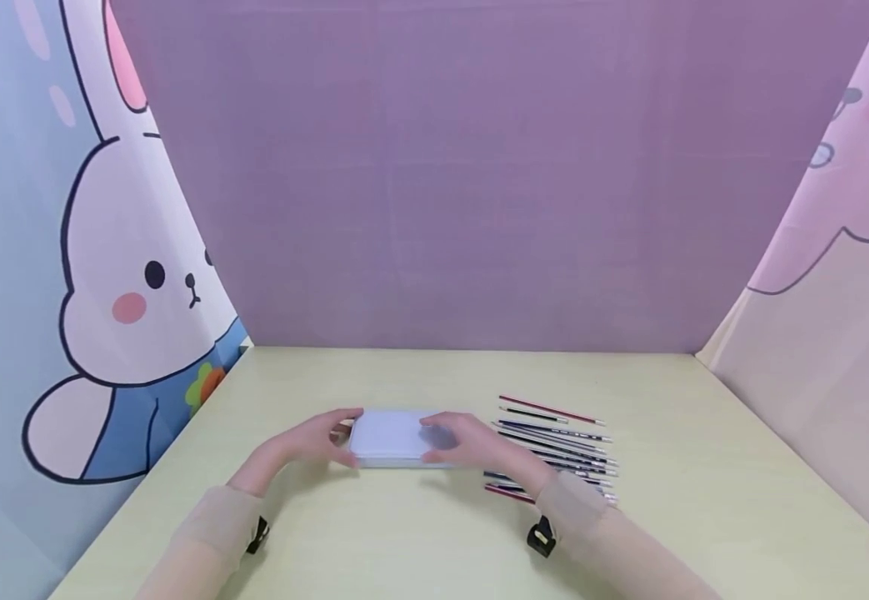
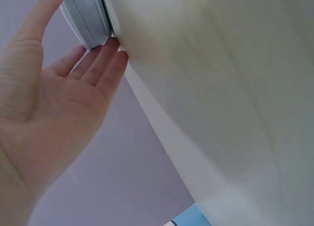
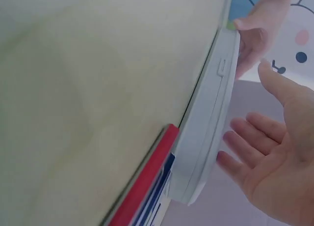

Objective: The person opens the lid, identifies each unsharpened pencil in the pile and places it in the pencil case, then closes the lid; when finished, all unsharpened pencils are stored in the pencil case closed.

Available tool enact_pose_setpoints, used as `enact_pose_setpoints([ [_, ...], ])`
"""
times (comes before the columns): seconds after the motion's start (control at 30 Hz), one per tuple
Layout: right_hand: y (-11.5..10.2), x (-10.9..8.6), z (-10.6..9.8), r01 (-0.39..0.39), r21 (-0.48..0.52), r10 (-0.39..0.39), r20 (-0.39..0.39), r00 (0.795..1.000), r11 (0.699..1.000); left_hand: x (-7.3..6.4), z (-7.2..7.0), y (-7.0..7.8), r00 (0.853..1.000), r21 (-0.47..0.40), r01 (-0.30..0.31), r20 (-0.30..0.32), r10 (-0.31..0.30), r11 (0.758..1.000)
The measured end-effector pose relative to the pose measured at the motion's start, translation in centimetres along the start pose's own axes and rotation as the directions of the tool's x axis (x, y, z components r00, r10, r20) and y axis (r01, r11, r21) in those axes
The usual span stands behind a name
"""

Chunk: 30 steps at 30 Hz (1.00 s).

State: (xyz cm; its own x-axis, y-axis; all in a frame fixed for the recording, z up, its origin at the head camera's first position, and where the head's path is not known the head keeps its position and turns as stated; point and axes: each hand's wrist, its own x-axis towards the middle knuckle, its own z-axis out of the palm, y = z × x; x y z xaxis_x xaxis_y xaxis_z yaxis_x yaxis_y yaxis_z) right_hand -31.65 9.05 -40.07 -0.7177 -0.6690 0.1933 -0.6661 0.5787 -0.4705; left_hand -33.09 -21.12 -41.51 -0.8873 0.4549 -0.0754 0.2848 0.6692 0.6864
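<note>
A white, box-shaped case (image 1: pixel 391 437) with rounded corners lies flat on the table, a small latch (image 3: pixel 222 68) showing on its side in the right wrist view. At its left end is my left hand (image 1: pixel 314 438), thumb towards the near corner and fingers towards the far one. In the left wrist view, the fingertips (image 2: pixel 114 41) meet the case's end and the fingers are nearly straight. My right hand (image 1: pixel 471 442) is over the case's right end in the head view. Its fingers are spread and relaxed, and the right wrist view shows a gap between hand and case.
Several pencils (image 1: pixel 557 433), dark, silver and red, lie in a loose row to the right of the case, partly under my right forearm. A purple cloth (image 1: pixel 471 175) hangs behind the pale table (image 1: pixel 404 542). Cartoon-printed curtains (image 1: pixel 127 250) stand on both sides.
</note>
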Motion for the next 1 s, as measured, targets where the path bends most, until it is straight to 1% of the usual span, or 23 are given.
enact_pose_setpoints([
  [0.07, 0.1, -0.1, 0.2, 0.010, -0.021, -0.010, 0.005, 1.000, 1.000, 0.0, 0.2, 0.1, 1.000, 0.002, -0.001, 0.001, 0.001, 1.000],
  [0.17, 0.2, -0.2, 0.3, 0.015, -0.055, -0.014, 0.013, 1.000, 0.998, -0.1, 0.4, 0.1, 1.000, 0.020, -0.019, 0.002, 0.019, 1.000],
  [0.43, 0.1, -0.2, 0.4, 0.066, -0.112, -0.060, 0.057, 0.997, 0.992, -0.3, 0.4, 0.3, 0.998, 0.066, -0.056, -0.030, 0.058, 0.996],
  [0.53, 0.2, -0.2, 0.3, 0.064, -0.111, -0.059, 0.047, 0.997, 0.992, -0.5, 0.3, 0.4, 0.998, 0.070, -0.065, -0.017, 0.066, 0.995],
  [0.73, 0.0, -0.3, -0.4, -0.017, -0.047, 0.019, 0.040, 0.999, 0.999, -0.6, 0.3, 0.3, 0.999, 0.037, -0.043, 0.010, 0.042, 0.998],
  [0.87, 0.1, 0.0, -0.7, -0.007, -0.047, 0.007, -0.003, 1.000, 0.999, -0.4, 0.2, 0.2, 0.999, 0.011, -0.043, 0.013, 0.043, 0.999],
  [1.0, 0.2, 0.3, -0.8, 0.002, -0.040, -0.004, -0.037, 0.999, 0.999, -0.2, 0.1, 0.0, 1.000, 0.034, -0.017, -0.007, 0.017, 0.999],
])
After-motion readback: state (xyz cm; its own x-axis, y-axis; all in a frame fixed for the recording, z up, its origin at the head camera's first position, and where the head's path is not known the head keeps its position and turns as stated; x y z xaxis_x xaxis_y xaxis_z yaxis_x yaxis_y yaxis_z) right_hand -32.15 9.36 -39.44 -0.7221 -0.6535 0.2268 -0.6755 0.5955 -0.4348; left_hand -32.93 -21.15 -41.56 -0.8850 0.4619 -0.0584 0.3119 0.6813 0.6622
